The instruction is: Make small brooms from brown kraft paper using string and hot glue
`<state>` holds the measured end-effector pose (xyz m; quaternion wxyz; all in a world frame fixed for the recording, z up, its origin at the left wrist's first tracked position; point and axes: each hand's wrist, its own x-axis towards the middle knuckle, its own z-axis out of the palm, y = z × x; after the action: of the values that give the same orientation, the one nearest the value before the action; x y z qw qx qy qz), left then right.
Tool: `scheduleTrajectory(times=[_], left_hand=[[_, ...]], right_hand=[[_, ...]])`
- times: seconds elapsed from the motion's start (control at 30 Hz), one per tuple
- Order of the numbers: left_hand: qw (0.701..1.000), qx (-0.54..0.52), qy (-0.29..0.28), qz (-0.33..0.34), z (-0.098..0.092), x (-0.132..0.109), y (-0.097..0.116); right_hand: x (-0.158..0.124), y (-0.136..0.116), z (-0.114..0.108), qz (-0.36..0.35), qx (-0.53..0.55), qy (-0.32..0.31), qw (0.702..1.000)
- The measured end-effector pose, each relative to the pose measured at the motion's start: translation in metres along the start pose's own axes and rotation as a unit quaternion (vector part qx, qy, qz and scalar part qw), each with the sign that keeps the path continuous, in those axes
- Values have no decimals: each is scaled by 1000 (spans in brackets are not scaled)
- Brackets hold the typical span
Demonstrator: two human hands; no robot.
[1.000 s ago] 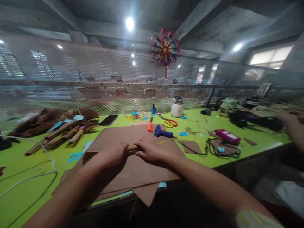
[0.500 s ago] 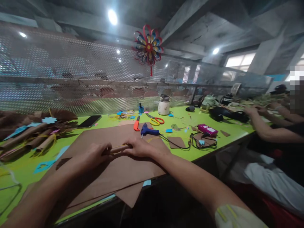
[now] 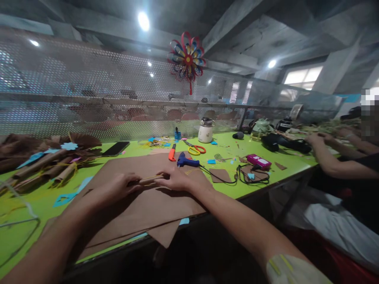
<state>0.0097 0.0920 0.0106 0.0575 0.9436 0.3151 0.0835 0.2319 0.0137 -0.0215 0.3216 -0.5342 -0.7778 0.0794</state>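
Between the two hands, over flat brown sheets (image 3: 133, 217), runs a narrow brown paper strip (image 3: 147, 181), plain and dull-surfaced, a thin yellow strand (image 3: 153, 177) along its upper side; whether it is rolled or folded I cannot tell. The left hand (image 3: 124, 184) has its fingers closed on one end, the right hand (image 3: 174, 179) pinches the other. Just beyond lie a blue glue gun (image 3: 190, 161) and an orange-handled cutter (image 3: 172, 155).

one held brown piece (image 3: 149, 180), one glue gun (image 3: 188, 161), one pair of scissors (image 3: 192, 146)
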Motion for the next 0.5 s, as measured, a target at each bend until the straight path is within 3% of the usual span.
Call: scheduleTrajectory(times=[0.27, 0.5], left_hand=[[999, -13, 8, -35, -18, -17, 17], [999, -19, -26, 0, -19, -19, 17]], right_hand=[[3, 7, -1, 57, 6, 60, 997], [11, 25, -8, 127, -16, 110, 986]])
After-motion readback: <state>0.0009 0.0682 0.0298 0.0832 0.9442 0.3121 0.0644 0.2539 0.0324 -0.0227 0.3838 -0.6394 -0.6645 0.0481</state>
